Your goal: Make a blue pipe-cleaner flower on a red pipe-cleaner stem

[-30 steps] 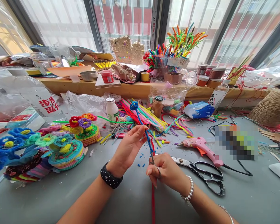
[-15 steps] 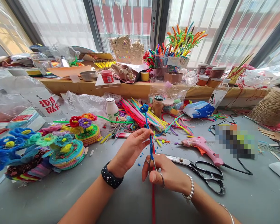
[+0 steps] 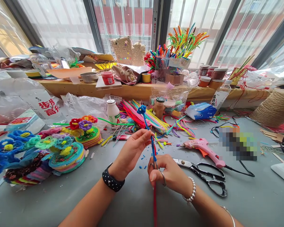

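Observation:
My left hand pinches a blue pipe cleaner between thumb and fingertips. Its top end is curled into a small looped blue flower. My right hand grips small metal scissors, with fingers at the handle rings. The scissors point up at the lower blue length just below my left fingertips; the exact blade contact is hard to make out. A red strip runs down beneath my right hand. Small blue clippings lie on the grey table between my hands.
Large black-handled scissors and a pink glue gun lie to the right. Pipe cleaner flowers on round bases stand left. Behind are a bundle of pipe cleaners, a white bottle, a brown jar and a twine spool.
The blue flower tips further left as its stem leans. My right hand shifts slightly right and down with the scissors; my left hand keeps its pinch.

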`<state>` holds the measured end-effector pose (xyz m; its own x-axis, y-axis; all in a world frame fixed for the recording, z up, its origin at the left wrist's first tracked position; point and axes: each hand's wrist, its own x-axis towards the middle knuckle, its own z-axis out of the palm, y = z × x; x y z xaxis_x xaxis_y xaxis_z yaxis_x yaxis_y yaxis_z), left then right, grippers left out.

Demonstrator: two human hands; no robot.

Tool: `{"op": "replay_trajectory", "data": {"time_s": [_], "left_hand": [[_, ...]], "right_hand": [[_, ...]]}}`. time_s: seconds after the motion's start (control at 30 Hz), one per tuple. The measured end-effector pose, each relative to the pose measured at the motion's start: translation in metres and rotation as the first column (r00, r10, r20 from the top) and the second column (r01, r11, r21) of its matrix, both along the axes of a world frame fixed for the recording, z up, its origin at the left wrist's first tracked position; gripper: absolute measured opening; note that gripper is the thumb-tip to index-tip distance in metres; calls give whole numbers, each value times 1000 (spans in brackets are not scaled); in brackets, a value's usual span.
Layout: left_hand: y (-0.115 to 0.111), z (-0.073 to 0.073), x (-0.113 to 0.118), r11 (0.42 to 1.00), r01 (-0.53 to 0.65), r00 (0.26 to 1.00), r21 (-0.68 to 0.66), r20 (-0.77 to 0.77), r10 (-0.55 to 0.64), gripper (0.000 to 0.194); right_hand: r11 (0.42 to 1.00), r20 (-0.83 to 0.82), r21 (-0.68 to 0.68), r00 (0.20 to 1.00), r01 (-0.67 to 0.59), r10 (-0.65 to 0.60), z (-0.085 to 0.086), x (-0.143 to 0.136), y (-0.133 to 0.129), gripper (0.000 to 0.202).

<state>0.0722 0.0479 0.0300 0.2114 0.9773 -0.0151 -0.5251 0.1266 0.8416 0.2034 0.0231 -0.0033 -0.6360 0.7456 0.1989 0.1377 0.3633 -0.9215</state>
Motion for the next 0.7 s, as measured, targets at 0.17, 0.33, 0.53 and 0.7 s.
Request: {"op": "replay_trajectory", "data": {"time_s": [0.17,0.33,0.53,0.7], "left_hand": [[1,0,0,1000,-29,999,-7,43,29,9],[1,0,0,999,-43,996,-8,83,44,6],[0,2,1,999,-33,995,2,98,32,5],[1,3,0,1000,3,998,1,69,-3,8]], "right_hand": [[997,-7,-25,997,72,-72,4,-3,0,57],[992,-4,-56,994,111,-112,3,-4,1,60],[996,37,-71,997,-58,61,6,3,3,65],[988,85,-24,984,-155,156,16,7,2,79]]}}
